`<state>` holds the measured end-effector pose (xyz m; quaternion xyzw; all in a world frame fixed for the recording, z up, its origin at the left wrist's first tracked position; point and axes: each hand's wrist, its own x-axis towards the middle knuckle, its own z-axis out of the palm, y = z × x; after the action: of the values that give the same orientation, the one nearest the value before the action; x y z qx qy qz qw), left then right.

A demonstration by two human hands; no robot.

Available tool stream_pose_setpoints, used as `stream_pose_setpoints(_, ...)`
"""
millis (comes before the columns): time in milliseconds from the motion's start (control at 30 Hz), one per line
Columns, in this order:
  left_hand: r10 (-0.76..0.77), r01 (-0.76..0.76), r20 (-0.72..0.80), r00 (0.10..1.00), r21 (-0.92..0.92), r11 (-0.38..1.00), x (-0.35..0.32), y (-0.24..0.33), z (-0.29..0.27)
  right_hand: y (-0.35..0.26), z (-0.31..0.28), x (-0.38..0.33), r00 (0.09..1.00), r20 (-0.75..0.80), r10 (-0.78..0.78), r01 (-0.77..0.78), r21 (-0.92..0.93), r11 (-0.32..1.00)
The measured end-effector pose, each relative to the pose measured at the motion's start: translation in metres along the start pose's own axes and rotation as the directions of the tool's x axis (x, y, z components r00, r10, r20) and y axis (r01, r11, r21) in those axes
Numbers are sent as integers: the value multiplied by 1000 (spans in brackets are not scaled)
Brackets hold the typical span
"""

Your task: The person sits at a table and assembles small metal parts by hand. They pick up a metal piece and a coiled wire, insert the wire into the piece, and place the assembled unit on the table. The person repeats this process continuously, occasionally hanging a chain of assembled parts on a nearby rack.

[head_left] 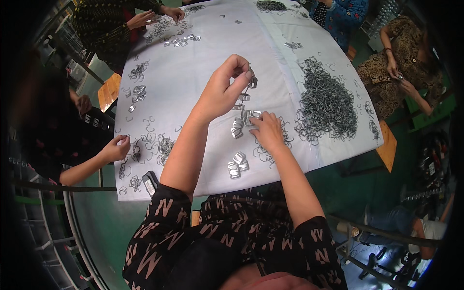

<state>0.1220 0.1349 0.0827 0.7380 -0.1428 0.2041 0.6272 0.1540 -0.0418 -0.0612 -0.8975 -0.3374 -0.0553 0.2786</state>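
My left hand (226, 87) is raised over the table, thumb and forefinger pinched on the top of a thin strand of metal buckles (252, 82). The strand hangs down toward more buckles lying on the cloth. Lower and to the right, my right hand (269, 131) has its fingers bent at a silvery metal buckle (255, 114) on the table; the fingertips' grip is partly hidden. Beside it lie a few loose buckles (237, 128). A small group of buckles (236, 168) sits nearer to me. Dark wire hooks (263, 153) lie partly under my right hand.
The white cloth-covered table (212, 53) carries a large heap of wire hooks (325, 104) at right and smaller piles (164, 149) at left. A black handheld object (150, 182) rests near the front left edge. Several co-workers sit around; one's hand (117, 148) is at the left edge.
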Motion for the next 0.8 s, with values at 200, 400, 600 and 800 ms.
stream_pose_setpoints(200, -24, 24, 30, 999, -7, 1000, -5, -2, -2, 5, 13, 12, 992, -124, 21, -34, -105, 994)
stream_pose_setpoints(400, -44, 31, 165, 985, 83, 996, -14, -7, 15, 13, -40, 28, 912, -265, 313, -122, 553, 824)
stream_pose_setpoints(600, -30, 7, 312, 950, 74, 997, -13, -2, 49, -23, -135, 18, 955, -129, 268, -80, 757, 648)
stream_pose_setpoints(800, -29, -12, 313, 949, 128, 992, -4, 8, 71, -25, -157, 2, 957, -198, 211, -19, 684, 729)
